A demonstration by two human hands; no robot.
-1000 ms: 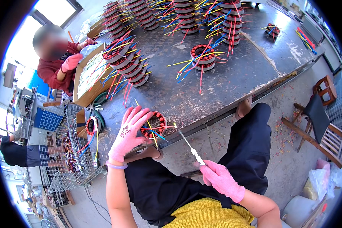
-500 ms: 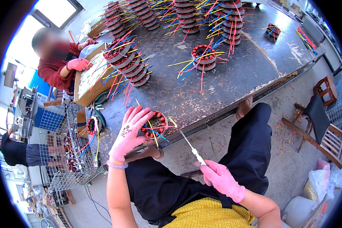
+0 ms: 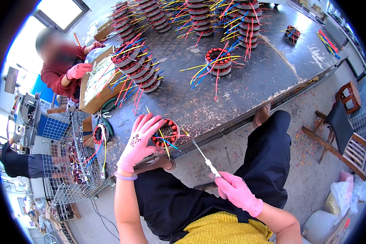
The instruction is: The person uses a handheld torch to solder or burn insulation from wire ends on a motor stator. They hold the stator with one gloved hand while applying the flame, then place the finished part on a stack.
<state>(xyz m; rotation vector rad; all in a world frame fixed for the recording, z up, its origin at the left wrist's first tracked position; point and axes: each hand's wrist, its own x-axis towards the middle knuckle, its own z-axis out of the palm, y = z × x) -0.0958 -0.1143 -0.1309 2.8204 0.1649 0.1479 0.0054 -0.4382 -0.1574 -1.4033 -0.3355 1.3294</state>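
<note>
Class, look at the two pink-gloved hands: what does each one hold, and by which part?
The right hand grips a thin rod-like tool by its white handle end. The left hand rests on the side of a wound coil ring at the table edge, steadying it.

Left hand (image 3: pixel 139 141): in a pink glove, raised well forward of the body, back of the hand toward the camera, fingers (image 3: pixel 149 123) spread and pointing up and away, laid flat rather than curled.
Left wrist: a pale ring band sits just below the glove cuff.
Left forearm: bare, rising straight from the lower edge to the hand.
Right hand (image 3: pixel 236 192): in a pink glove, held low and close to the lap, fingers (image 3: pixel 220 181) curled shut in a pinching grip, knuckles turned up and left.
Right forearm: bare, entering from the lower right, angled up and left to the hand.
Spacing: hands well apart, left higher and farther forward than right.
</note>
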